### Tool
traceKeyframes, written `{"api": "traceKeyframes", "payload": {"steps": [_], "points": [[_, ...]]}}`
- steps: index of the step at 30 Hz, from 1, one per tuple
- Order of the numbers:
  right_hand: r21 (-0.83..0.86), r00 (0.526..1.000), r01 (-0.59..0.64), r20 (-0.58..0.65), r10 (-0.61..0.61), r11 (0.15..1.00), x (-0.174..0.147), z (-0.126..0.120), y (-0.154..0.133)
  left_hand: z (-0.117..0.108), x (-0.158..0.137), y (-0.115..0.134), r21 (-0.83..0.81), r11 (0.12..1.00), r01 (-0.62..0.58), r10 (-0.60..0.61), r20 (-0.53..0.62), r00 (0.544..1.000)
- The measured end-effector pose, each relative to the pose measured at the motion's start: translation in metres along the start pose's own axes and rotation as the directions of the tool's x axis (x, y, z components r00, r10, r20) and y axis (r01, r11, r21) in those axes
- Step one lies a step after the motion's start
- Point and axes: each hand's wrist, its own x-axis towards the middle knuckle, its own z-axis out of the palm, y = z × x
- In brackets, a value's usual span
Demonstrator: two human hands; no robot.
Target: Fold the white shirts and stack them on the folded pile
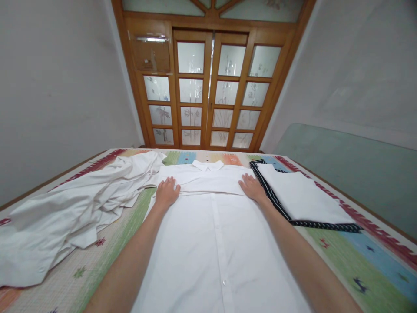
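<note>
A white button-up shirt (198,243) lies front side up, with its collar at the far end and its button placket running toward me. A layer of white cloth crosses its chest, its edge lying between my hands. My left hand (167,191) rests flat on the shirt's left side, fingers extended and slightly apart. On the opposite side, my right hand (252,187) also lies flat, its fingers stretched toward the collar. Neither hand grips anything that I can see. The shirt's near end runs out of the bottom of the view.
A crumpled white garment (78,208) lies on the left. Right of the shirt are a folded white cloth (302,195) and a black striped cloth (325,225) beneath it. All rest on a colourful patterned cover (345,261). Beyond stand wooden doors (208,87) with glass panes.
</note>
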Motion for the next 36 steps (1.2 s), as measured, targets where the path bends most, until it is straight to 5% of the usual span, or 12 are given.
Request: {"api": "traceKeyframes", "payload": {"steps": [15,23,29,36], "points": [[0.231,0.998,0.059,-0.046,-0.049,0.971,-0.012,-0.016,-0.019,0.001,0.0,0.002,-0.048,0.997,-0.063,0.061,-0.041,0.997],[0.359,0.961,0.234,0.053,-0.27,0.904,-0.01,-0.023,-0.13,0.001,0.001,0.003,-0.102,0.99,-0.094,0.09,-0.037,0.995],[0.352,0.917,0.379,-0.022,-0.397,0.856,-0.006,-0.027,-0.217,0.003,0.001,0.002,-0.107,0.991,-0.084,0.08,-0.048,0.996],[0.325,0.872,0.489,-0.166,-0.46,0.809,-0.012,-0.03,-0.239,0.001,0.0,0.002,-0.106,0.99,-0.094,0.089,-0.045,0.995]]}}
